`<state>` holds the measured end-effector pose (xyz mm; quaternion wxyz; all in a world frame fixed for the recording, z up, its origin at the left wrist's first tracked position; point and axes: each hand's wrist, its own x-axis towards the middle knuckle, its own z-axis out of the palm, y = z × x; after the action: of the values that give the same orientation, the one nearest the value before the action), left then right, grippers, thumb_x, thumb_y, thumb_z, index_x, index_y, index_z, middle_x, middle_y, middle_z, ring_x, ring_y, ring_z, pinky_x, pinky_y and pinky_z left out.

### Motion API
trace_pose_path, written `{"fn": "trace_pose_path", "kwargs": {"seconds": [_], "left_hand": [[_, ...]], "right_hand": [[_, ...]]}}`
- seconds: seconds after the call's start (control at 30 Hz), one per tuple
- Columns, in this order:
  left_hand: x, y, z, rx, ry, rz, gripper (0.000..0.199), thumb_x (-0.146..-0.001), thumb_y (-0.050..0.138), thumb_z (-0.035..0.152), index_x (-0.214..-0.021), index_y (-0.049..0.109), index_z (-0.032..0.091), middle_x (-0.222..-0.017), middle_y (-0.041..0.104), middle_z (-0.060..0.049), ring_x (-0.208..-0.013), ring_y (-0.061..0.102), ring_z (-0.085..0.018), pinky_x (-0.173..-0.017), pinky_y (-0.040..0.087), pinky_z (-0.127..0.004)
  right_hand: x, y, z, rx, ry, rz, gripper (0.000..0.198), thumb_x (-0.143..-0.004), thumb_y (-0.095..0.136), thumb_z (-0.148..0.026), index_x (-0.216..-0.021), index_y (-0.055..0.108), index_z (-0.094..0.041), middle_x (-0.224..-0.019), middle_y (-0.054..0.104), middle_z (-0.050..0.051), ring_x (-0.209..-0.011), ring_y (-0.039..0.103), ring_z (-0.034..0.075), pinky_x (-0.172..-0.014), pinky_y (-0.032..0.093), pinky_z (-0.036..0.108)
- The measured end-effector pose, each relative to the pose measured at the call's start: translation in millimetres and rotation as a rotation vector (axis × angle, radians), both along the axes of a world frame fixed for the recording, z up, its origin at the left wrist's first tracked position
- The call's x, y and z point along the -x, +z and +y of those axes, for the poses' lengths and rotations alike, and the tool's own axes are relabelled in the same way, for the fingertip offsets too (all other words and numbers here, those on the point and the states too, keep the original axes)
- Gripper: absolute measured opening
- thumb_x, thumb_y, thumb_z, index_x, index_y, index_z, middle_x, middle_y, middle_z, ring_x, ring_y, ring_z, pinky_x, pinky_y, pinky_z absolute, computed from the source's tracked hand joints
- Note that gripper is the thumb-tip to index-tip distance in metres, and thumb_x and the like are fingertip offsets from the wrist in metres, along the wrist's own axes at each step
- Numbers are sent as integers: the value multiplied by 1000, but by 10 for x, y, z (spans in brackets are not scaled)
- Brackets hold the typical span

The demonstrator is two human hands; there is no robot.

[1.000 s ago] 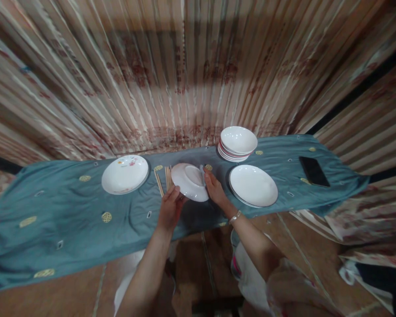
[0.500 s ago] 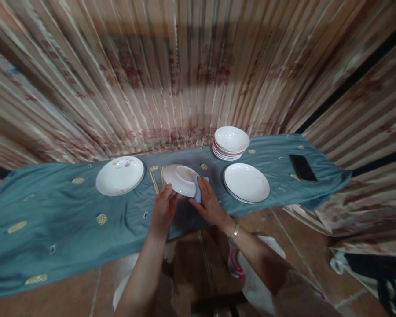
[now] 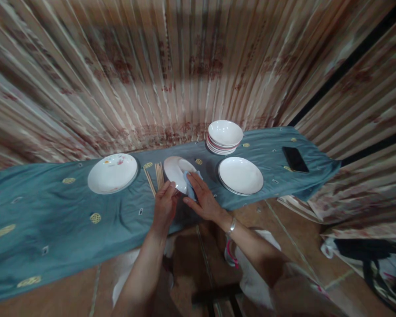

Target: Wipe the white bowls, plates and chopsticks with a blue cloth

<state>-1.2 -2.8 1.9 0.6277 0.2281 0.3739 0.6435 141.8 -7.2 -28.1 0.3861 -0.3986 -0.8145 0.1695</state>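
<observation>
A white plate (image 3: 173,169) is held tilted above the table, its underside with the foot ring turned up toward me. My left hand (image 3: 165,203) grips its near left rim, thumb on top. Pressed against the right part of the underside is a light blue cloth (image 3: 190,190), under the fingers of my right hand (image 3: 203,197). Several wooden chopsticks (image 3: 159,175) lie on the tablecloth just left of the plate.
On the teal tablecloth (image 3: 119,220) a flowered plate (image 3: 110,178) sits at left. Toward the right are stacked bowls (image 3: 225,134), a stack of white plates (image 3: 240,176) and a black phone (image 3: 295,159). A pleated curtain (image 3: 185,66) hangs behind the table.
My right hand has slid the cloth from the plate's right edge inward over the underside, fingers now flatter. The plate has tilted a little. The whole view has shifted slightly.
</observation>
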Motion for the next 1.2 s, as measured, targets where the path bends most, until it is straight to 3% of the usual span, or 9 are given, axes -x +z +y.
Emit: {"fn": "trace_pose_path", "kwargs": {"seconds": [0.3, 0.6, 0.8, 0.93, 1.07, 1.2], "left_hand": [[-124, -12, -29, -31, -8, 179, 28, -61, 80, 37, -79, 71, 18, -67, 67, 1, -64, 60, -13, -63, 47, -25], [-163, -128, -38, -105, -93, 307, 28, -71, 73, 41, -87, 73, 18, -71, 66, 0, -67, 58, -14, -67, 47, -26], [-261, 12, -82, -165, -71, 501, 12, -72, 72, 31, -76, 74, 20, -67, 65, 1, -69, 56, -16, -69, 45, -24], [-313, 101, -83, -131, -51, 482, 8, -73, 71, 21, -79, 76, 22, -62, 63, 3, -63, 53, -15, -63, 42, -21], [-363, 75, -42, -112, -39, 468, 13, -72, 71, 18, -83, 76, 23, -74, 70, 1, -75, 61, -18, -74, 46, -23], [-468, -6, -14, -189, -104, 515, 23, -73, 70, 15, -93, 76, 25, -104, 74, -3, -102, 63, -22, -99, 41, -30]], "right_hand": [[-53, -48, 191, 10, -17, -34, 98, -84, 59, -57, -154, 4, -14, -155, 25, 21, -146, 20, 31, -117, 25, 53], [-172, -43, 55, -24, -85, -96, 91, -87, 57, -41, -153, 1, -12, -153, 27, 23, -145, 23, 31, -115, 29, 55], [-168, -128, -9, 9, -157, -44, 86, -85, 56, -30, -152, 6, -9, -151, 32, 24, -141, 32, 32, -112, 34, 54], [-128, -109, -56, 91, -158, 21, 81, -85, 51, -26, -151, 8, -7, -152, 32, 23, -141, 33, 30, -113, 34, 51], [-86, -68, -59, 169, -176, 150, 76, -82, 52, -26, -149, 20, -8, -147, 40, 22, -137, 40, 30, -109, 38, 47], [-50, -100, 1, 322, -252, 455, 54, -81, 53, -36, -129, 48, -12, -125, 61, 18, -116, 58, 28, -97, 48, 42]]}}
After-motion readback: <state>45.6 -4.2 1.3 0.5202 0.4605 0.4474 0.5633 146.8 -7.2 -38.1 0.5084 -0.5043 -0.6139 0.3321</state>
